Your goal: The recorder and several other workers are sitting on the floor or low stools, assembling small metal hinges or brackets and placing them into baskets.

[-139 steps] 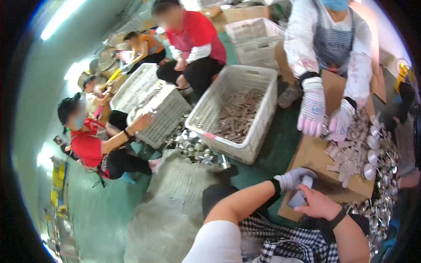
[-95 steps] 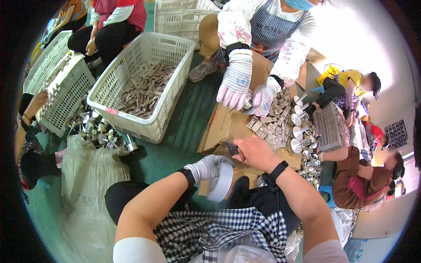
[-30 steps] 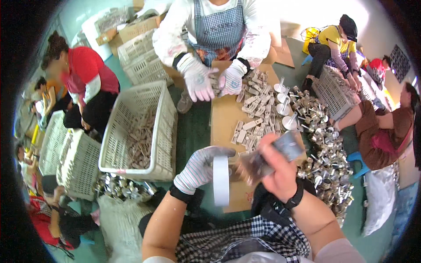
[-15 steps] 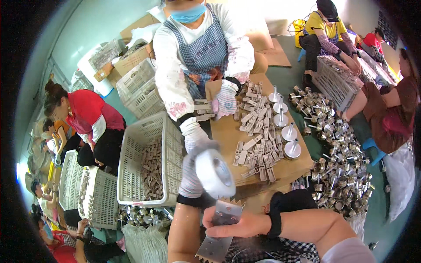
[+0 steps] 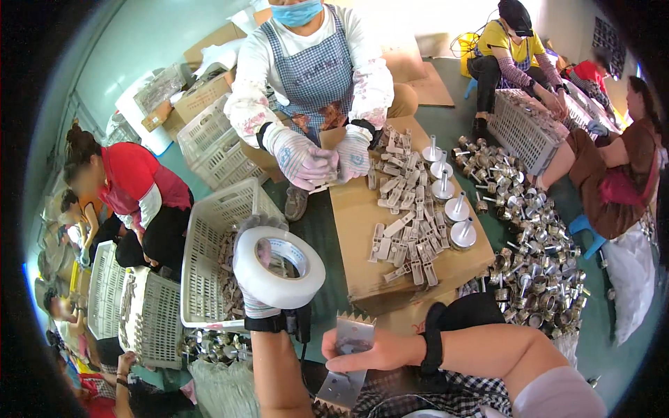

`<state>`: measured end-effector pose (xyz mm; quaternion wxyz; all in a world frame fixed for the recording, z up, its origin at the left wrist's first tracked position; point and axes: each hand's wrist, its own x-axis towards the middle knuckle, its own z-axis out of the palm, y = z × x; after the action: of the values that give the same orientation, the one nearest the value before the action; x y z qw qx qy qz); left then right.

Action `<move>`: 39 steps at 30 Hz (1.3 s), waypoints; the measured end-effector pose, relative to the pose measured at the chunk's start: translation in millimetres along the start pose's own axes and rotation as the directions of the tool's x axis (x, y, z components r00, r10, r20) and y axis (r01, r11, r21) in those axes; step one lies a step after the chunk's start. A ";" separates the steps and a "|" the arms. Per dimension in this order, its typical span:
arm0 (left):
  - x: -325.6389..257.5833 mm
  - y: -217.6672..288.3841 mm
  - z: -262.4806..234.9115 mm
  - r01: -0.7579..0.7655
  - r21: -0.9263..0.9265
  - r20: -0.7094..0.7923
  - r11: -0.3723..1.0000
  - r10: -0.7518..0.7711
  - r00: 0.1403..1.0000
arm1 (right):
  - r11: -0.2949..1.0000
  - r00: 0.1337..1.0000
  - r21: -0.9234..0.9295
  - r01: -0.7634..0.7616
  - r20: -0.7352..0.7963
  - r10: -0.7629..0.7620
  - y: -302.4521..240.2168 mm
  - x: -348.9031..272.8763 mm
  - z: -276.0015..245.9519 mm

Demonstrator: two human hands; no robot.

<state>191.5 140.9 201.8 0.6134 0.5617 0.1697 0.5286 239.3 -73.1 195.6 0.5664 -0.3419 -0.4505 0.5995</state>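
My gloved left hand (image 5: pixel 256 305) grips a wide roll of clear tape (image 5: pixel 300 285) over the near edge of a white crate. A fingertip shows through the roll's core. My bare right hand (image 5: pixel 380 352) is closed round a flat metal tape cutter (image 5: pixel 352 341) with serrated teeth at both ends, in front of my checked apron. Ahead of my hands is a cardboard box (image 5: pixel 362 258) serving as a work surface. Several pale plastic clips (image 5: pixel 411 226) lie heaped on it, beside a row of round metal discs with upright stems (image 5: pixel 463 235).
Opposite me a co-worker (image 5: pixel 313 70) in striped gloves handles small pieces at the box's far edge. The white crate (image 5: pixel 198 279) at left holds more clips. Shiny metal parts (image 5: pixel 536 258) are piled on the floor at right. Other people sit working at crates on both sides.
My left hand has moved left with the tape roll, which now faces me more flatly. The cutter stays in my right hand. The co-worker's hands have come together.
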 end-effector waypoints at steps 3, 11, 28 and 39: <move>-5.0 0.1 -2.1 -0.232 0.261 0.166 0.937 0.193 0.967 | 1.000 1.000 -0.002 -0.008 -0.011 0.008 3.3 1.3 -1.9; -4.7 -0.3 -11.5 -0.333 0.315 0.375 0.889 0.206 0.904 | 0.998 0.998 0.041 -0.047 -0.037 0.048 8.4 -0.3 -5.2; -6.6 -8.7 -8.7 0.040 0.014 0.202 0.999 -0.042 0.979 | 0.999 0.999 0.013 -0.042 -0.009 0.042 1.0 -3.3 -6.4; -6.7 -17.9 -6.3 0.216 -0.232 0.251 0.948 -0.157 0.955 | 0.999 1.000 -0.030 -0.027 0.003 0.027 1.3 -6.3 -9.3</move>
<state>192.1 141.9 181.8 0.7439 0.5160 0.0806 0.4169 248.1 -77.8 190.4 0.5520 -0.3555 -0.4559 0.6009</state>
